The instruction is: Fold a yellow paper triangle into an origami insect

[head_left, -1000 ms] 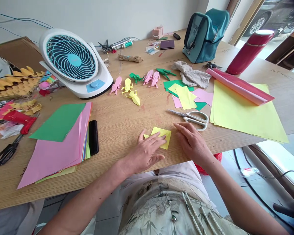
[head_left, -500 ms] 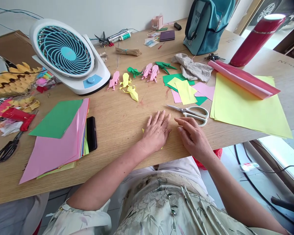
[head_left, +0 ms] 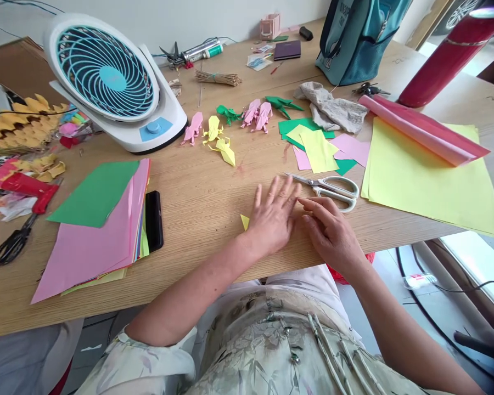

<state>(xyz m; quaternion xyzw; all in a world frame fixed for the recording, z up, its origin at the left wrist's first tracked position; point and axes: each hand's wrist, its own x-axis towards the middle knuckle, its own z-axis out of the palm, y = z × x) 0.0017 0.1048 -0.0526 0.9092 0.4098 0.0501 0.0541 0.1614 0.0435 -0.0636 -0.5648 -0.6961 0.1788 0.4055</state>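
My left hand [head_left: 273,218] lies palm down with its fingers spread, over a yellow paper piece [head_left: 245,221] whose corner shows at the wrist side; the rest of the paper is hidden. Close on its right, my right hand [head_left: 328,227] has its thumb and fingers drawn together near the left fingertips. Whether it pinches anything is too small to tell. White-handled scissors [head_left: 333,189] rest just beyond both hands. Farther back lie folded paper figures, among them a yellow one [head_left: 224,151], a pink one [head_left: 194,128] and a green one [head_left: 229,114].
Green, yellow and pink cut papers [head_left: 319,151] lie beyond the scissors, large yellow sheets [head_left: 428,181] at right. At left are a fan [head_left: 111,82], stacked coloured paper [head_left: 94,241] and a black phone [head_left: 154,222]. A red bottle [head_left: 448,60] stands back right.
My left hand has slid right and slightly forward, its fingers spreading more and nearing my right hand. More of the yellow paper's corner shows. The whole view has shifted a little.
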